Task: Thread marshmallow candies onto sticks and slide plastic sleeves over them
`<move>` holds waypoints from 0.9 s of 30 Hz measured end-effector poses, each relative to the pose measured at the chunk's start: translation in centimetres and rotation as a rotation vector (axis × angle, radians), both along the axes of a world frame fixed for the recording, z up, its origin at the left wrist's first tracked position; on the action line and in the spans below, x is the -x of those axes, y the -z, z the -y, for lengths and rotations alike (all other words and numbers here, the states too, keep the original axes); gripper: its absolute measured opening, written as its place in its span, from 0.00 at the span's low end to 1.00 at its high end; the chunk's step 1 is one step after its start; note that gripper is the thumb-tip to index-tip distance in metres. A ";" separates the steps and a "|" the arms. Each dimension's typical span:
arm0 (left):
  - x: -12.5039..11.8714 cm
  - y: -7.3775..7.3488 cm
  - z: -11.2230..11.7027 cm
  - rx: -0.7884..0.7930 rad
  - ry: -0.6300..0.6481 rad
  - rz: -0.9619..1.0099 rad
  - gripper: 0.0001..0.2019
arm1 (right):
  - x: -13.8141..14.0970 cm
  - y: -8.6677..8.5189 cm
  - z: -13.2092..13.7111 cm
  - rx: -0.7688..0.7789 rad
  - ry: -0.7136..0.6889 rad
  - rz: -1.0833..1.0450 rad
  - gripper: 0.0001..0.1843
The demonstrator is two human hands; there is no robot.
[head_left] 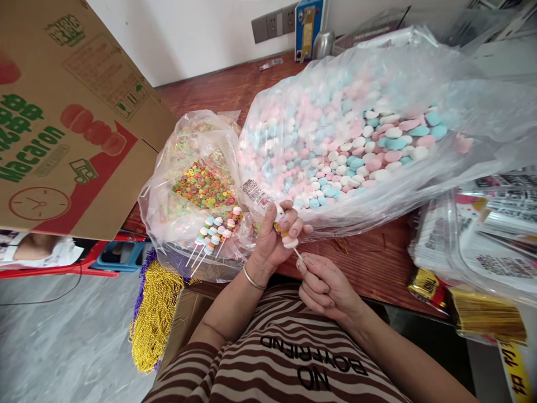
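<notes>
My left hand (274, 238) is closed around a candy skewer (289, 242) with pink and white pieces and a yellow one. Below it, my right hand (325, 282) pinches the skewer's thin white stick (298, 254). Several finished-looking candy skewers (213, 235) lie side by side to the left, on a clear bag of small colourful ring-shaped pieces (205, 184). Behind my hands spreads a large clear plastic bag (285, 101), open and full of pink, white and blue round candies (361, 162).
A Macaron cardboard box (75, 123) stands at the left. On the right are a clear plastic tub (457, 240) with printed packets and a bundle of gold ties (486, 316). Gold bead strings (157, 319) hang off the wooden table's (377, 260) left front. A blue box (308, 31) stands by the wall.
</notes>
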State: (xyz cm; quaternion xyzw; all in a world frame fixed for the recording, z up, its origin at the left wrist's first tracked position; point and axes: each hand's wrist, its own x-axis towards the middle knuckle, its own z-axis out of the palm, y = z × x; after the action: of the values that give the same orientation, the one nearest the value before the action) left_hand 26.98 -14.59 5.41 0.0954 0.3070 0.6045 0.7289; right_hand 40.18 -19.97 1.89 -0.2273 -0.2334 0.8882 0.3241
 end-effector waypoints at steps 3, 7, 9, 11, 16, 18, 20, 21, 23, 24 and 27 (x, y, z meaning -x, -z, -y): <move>-0.6 0.6 0.2 -0.014 0.092 -0.002 0.18 | 0.2 0.2 -0.2 -0.202 0.184 0.233 0.16; 0.1 0.3 -0.2 -0.143 0.022 -0.111 0.25 | -0.6 0.1 -0.8 -0.593 0.396 0.659 0.14; 1.1 -0.3 -0.7 -0.181 -0.077 -0.158 0.26 | -1.2 -0.3 -1.1 -0.712 0.396 0.741 0.13; 2.1 -1.0 -1.2 -0.157 -0.160 -0.193 0.24 | -1.5 -0.5 -1.1 -0.840 0.362 0.784 0.12; 2.3 -1.7 -1.4 -0.104 -0.192 -0.059 0.11 | -0.8 0.2 -0.6 -1.306 0.452 0.998 0.09; 1.1 -1.4 -1.0 -0.085 -0.162 0.007 0.08 | -0.4 0.5 -0.6 -1.538 0.548 1.130 0.09; -0.2 -0.9 -0.5 -0.071 -0.100 0.012 0.09 | 0.0 0.6 -0.8 -1.686 0.608 1.219 0.10; -0.8 -0.6 -0.2 -0.068 -0.062 -0.001 0.10 | 0.1 0.6 -1.0 -1.716 0.630 1.246 0.10; -1.2 -0.2 0.1 -0.062 -0.018 -0.033 0.12 | 0.1 0.4 -1.3 -1.723 0.673 1.274 0.10; -1.0 -0.1 0.1 -0.059 -0.019 -0.044 0.14 | 0.0 0.3 -1.5 -1.717 0.690 1.280 0.10; 0.7 -0.3 -0.5 -0.064 -0.122 -0.051 0.17 | -0.5 0.1 -1.6 -1.716 0.696 1.253 0.07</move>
State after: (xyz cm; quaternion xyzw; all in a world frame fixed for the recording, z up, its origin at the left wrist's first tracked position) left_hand 26.32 -14.09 5.75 0.1149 0.3112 0.6547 0.6793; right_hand 40.70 -18.39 1.74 -0.3887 -0.8148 0.0222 0.4297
